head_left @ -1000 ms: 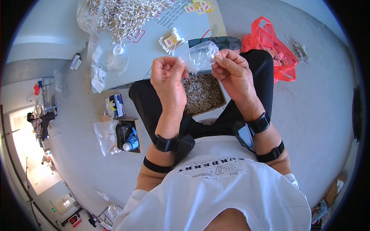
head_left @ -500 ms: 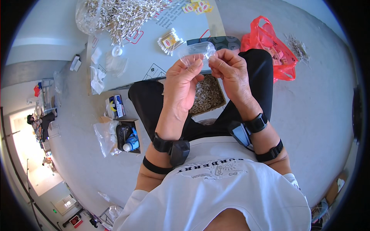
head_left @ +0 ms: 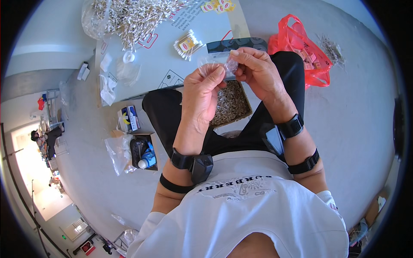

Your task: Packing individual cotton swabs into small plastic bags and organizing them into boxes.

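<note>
A small clear plastic bag (head_left: 231, 66) is stretched between my two hands over the near edge of the board. My left hand (head_left: 200, 92) pinches one side of it between thumb and fingers. With thumb and forefinger, my right hand (head_left: 258, 73) grips the gathered, crumpled end. Just beyond my left hand, a bundle of cotton swabs (head_left: 188, 44) with a yellow card lies on the board. Farther left is a big heap of loose cotton swabs (head_left: 133, 19). Below my hands, between my legs, sits a box (head_left: 234, 103) full of short stick-like pieces.
Yellow cards (head_left: 218, 5) lie at the board's far edge. A red plastic bag (head_left: 286, 38) holding small packs stands on the floor at right, beside scattered swabs (head_left: 332, 51). A tape roll (head_left: 128, 56) and clear bags (head_left: 128, 74) rest at left, above a carton with a blue bottle (head_left: 148, 158).
My right hand has shifted slightly and turned, and the bag's end is now bunched up in its fingers. The bag looks less spread out. My left hand has barely moved.
</note>
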### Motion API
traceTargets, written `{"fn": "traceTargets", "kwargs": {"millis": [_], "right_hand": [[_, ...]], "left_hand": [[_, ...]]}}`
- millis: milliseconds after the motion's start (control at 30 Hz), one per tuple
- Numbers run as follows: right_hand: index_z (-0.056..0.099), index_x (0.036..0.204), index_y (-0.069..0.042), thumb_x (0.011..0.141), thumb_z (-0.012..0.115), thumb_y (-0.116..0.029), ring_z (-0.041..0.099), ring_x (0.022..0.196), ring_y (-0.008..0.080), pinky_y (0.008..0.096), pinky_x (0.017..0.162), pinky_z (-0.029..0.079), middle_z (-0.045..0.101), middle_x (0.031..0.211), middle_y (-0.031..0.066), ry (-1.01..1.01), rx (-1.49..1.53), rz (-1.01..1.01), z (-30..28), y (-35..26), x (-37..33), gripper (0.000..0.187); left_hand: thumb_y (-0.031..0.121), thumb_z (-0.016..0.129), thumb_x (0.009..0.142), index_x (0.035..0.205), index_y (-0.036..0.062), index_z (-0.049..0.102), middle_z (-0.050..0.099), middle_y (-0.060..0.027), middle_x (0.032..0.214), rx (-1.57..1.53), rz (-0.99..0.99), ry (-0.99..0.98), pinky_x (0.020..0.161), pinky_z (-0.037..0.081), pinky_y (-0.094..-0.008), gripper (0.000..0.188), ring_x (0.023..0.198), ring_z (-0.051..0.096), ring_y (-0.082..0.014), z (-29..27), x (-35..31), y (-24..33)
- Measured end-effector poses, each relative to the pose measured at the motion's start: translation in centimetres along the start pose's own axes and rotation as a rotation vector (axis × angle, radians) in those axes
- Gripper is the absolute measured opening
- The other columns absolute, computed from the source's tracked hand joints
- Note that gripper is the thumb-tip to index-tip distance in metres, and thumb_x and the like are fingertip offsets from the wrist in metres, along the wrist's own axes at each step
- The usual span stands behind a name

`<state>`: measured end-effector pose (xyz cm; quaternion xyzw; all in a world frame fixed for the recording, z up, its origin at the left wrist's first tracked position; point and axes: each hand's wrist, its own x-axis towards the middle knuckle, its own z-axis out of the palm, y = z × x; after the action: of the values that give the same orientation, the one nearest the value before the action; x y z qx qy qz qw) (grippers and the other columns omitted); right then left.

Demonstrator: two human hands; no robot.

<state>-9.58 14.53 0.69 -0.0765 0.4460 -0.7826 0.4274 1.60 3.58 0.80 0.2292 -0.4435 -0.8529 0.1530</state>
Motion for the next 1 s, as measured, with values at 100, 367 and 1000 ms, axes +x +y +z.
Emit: {"fn": "traceTargets", "kwargs": {"millis": [100,367,1000], "right_hand": [[0.064,0.074,-0.008,0.084,0.065,-0.02,0.046,0.054,0.0028,0.0162,0.048,0.036,0.053,0.062,-0.0046,0.013,0.044,-0.018,-0.1,0.4,0.1,0.016],[0.063,0.075,-0.008,0.083,0.066,-0.017,0.047,0.056,0.0032,0.0172,0.05,0.037,0.054,0.063,-0.0043,0.033,0.123,0.029,0.2,0.7,-0.5,0.013],[0.062,0.078,-0.003,0.081,0.066,-0.011,0.045,0.055,0.003,0.0168,0.05,0.033,0.057,0.066,-0.0021,-0.022,-0.009,-0.191,0.6,0.3,-1.7,0.009]], "left_hand": [[0.011,0.065,0.082,0.09,0.0071,0.064,0.063,-0.0031,0.085,-0.02,0.002,-0.01,0.07,0.045,-0.0316,0.008,0.079,0.058,-0.014,0.1,0.0,-0.1],[0.011,0.065,0.082,0.087,0.0058,0.063,0.061,-0.0022,0.081,-0.166,-0.093,0.005,0.067,0.043,-0.0281,0.008,0.075,0.055,-0.012,0.2,0.0,0.0],[0.014,0.061,0.086,0.09,0.0056,0.061,0.061,-0.0036,0.085,-0.217,-0.068,-0.107,0.071,0.045,-0.0296,0.009,0.076,0.055,-0.0132,-0.3,0.2,-0.4]]}}
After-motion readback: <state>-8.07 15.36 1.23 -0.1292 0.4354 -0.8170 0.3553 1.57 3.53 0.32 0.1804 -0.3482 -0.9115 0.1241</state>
